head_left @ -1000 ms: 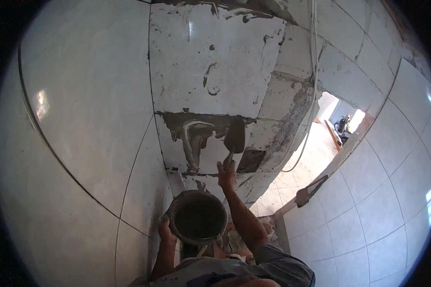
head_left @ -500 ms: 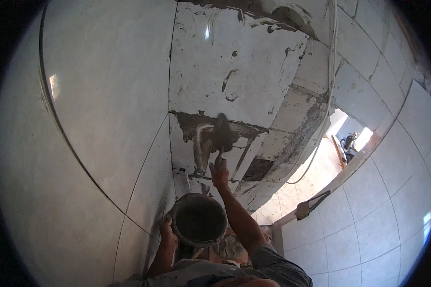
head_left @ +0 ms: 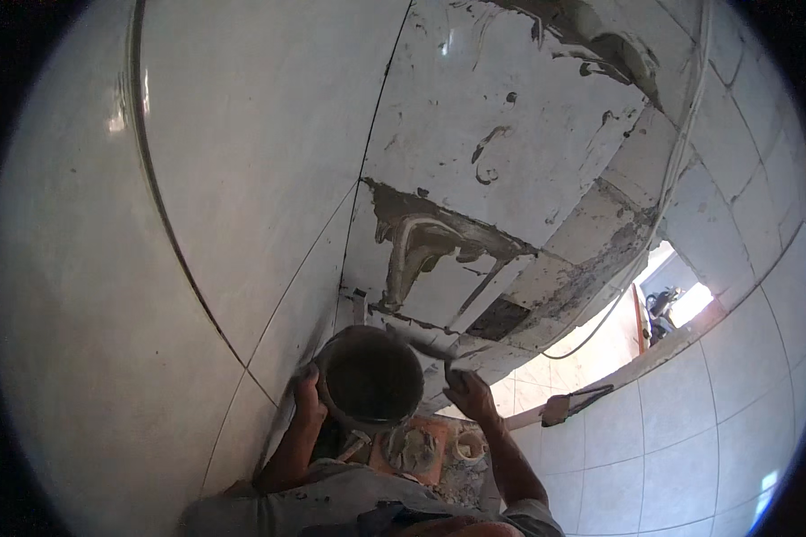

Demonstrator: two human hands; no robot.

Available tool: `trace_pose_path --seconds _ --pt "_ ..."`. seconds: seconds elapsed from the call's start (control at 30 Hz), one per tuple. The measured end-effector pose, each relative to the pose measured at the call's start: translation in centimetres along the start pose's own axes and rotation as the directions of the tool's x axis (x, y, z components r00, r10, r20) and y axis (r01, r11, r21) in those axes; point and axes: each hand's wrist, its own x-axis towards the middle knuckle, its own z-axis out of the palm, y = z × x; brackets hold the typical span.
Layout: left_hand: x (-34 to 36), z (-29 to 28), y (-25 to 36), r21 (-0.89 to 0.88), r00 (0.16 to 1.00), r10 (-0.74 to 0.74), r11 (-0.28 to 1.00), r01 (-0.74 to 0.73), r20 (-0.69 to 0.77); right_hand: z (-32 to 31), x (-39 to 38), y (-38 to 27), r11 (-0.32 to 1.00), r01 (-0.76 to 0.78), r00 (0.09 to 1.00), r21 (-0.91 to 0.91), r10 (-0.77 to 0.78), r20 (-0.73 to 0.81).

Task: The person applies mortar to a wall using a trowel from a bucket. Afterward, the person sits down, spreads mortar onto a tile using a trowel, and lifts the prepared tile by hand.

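L hand grasping bucket by side; R hand clenched on trowel, near bucket (contact unclear). Step prob. trowel reload; next calls for dipping in, bucket steady.

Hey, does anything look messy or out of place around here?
Yes: dark smears dot the face of the white tile ahead, odd beside the cleaner left wall. The mortar patch below it is ragged and uneven. I see no spill at the bucket in the left hand.

Left wall was glossy tile; right wall was tiled too. Bright light filled the opening, tiled floor beyond.
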Motion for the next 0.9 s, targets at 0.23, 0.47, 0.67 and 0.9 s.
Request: trace_pose_path --seconds 0.23,0.47,0.67,0.9 --pt "1.3 -0.7 -0.3 -0.024 0.989 -0.030 0.999 0.034 0.141 -1.0 -8.5 7.3 0.867 -0.122 0.984 -0.483 0.168 0.054" --pt "1.4 -1.6 -0.5 -0.177 0.991 0.035 0.984 -0.012 0.129 -2.1 -1.4 4.3 0.936 -0.339 0.940 -0.099 0.331 -0.087" --pt "-2.6 1.1 0.6 0.010 0.999 0.012 1.000 -0.013 0.043 1.1 10.1 1.6 0.975 -0.101 0.974 -0.197 0.137 0.180" --pt "-1.7 0.1 -0.7 0.167 0.999 -0.011 0.986 0.004 0.036 2.0 16.9 3.6 0.996 0.065 0.964 -0.064 -0.046 0.262"
